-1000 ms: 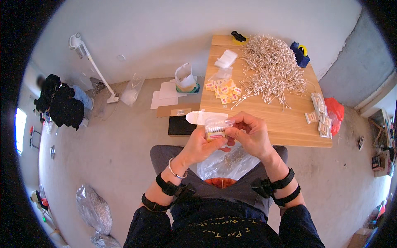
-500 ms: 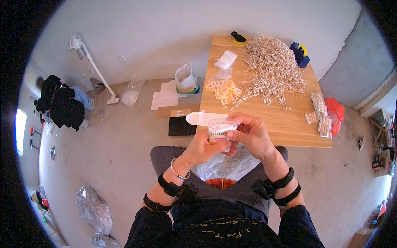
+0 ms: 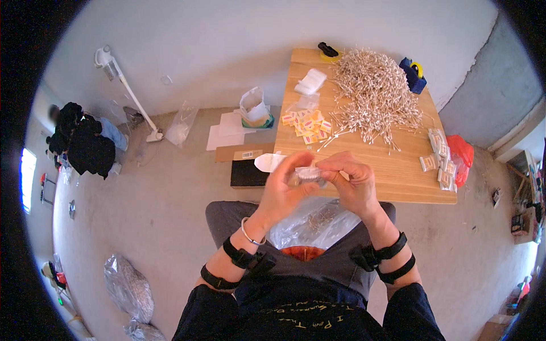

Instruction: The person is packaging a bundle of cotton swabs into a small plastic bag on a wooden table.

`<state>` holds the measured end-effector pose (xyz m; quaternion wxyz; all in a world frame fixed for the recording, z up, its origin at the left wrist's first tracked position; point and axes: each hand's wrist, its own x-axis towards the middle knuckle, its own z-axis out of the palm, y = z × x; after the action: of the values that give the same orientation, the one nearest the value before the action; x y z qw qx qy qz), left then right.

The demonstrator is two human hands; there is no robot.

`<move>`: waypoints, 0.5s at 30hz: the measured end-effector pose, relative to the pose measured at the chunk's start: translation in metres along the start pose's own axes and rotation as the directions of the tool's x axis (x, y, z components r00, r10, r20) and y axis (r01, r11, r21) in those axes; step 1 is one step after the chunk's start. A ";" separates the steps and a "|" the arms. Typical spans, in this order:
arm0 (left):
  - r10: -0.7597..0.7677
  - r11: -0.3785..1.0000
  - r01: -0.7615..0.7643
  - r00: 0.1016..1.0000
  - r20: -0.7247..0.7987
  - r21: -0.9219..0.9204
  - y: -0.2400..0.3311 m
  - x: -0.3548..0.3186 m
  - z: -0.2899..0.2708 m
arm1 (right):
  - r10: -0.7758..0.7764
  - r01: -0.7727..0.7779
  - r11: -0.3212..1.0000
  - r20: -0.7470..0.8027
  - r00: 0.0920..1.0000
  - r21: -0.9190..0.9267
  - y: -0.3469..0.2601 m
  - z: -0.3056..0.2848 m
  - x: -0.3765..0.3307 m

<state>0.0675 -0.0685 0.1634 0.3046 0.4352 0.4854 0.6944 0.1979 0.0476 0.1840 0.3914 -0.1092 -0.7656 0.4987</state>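
Observation:
Above the near edge of the table I have a small clear bag of cotton swabs (image 3: 309, 174), its white tips showing through the plastic. My right hand (image 3: 354, 183) pinches the bag's right side between thumb and fingers. Around its left side curves my left hand (image 3: 282, 190), the thumb along the bottom and the fingers over the top; this hand is slightly blurred. Farther off lies a big heap of loose cotton swabs (image 3: 372, 85). Left of the heap are several yellow and white printed cards (image 3: 307, 125) and a stack of clear bags (image 3: 311, 82).
Filled packs (image 3: 442, 159) lie at the wooden table's (image 3: 392, 179) right edge, beside a red plastic bag (image 3: 460, 156). Tape dispensers (image 3: 413, 75) stand at the back. Clear plastic (image 3: 313, 221) covers my lap. A person in black (image 3: 91, 142) is far left, near a stick vacuum (image 3: 131, 94).
The bag has tipped so its printed card no longer shows. My left hand's fingers have risen and spread around it, while my right hand keeps pinching its side.

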 end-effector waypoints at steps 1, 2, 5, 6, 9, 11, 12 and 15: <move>0.043 0.998 -0.042 0.999 -0.005 0.050 -0.005 0.004 -0.006 | 0.003 -0.003 1.000 0.002 1.000 0.001 0.003 0.000 0.000; 0.085 0.991 -0.084 0.996 -0.007 0.100 -0.009 0.006 -0.010 | -0.021 0.021 0.999 0.000 1.000 -0.039 0.007 -0.001 0.000; -0.007 1.000 0.006 0.999 0.036 0.018 -0.023 0.008 -0.012 | -0.062 0.063 0.991 0.004 0.998 -0.116 0.025 -0.003 0.001; -0.061 0.997 0.062 0.998 0.033 -0.042 -0.027 0.009 -0.011 | -0.088 0.089 0.985 0.013 0.996 -0.148 0.031 -0.003 0.002; -0.028 0.999 0.027 0.999 -0.020 -0.030 -0.054 0.013 -0.010 | -0.104 0.108 0.980 0.037 0.994 -0.168 0.051 -0.004 0.001; -0.085 0.996 0.085 0.996 -0.017 -0.020 -0.071 0.016 -0.011 | -0.080 0.086 0.980 0.041 0.996 -0.178 0.067 -0.006 0.000; -0.134 0.991 0.134 0.991 -0.008 -0.008 -0.072 0.022 -0.008 | -0.066 0.073 0.979 0.041 0.997 -0.192 0.076 -0.008 -0.002; -0.388 0.877 0.391 0.919 -0.067 0.280 -0.068 0.034 -0.001 | -0.033 0.035 0.982 0.017 0.999 -0.188 0.105 -0.012 -0.008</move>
<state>0.0522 -0.0170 0.1098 0.3692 0.3652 0.6602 0.5427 0.1883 0.1014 0.0930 0.3823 -0.1291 -0.8137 0.4183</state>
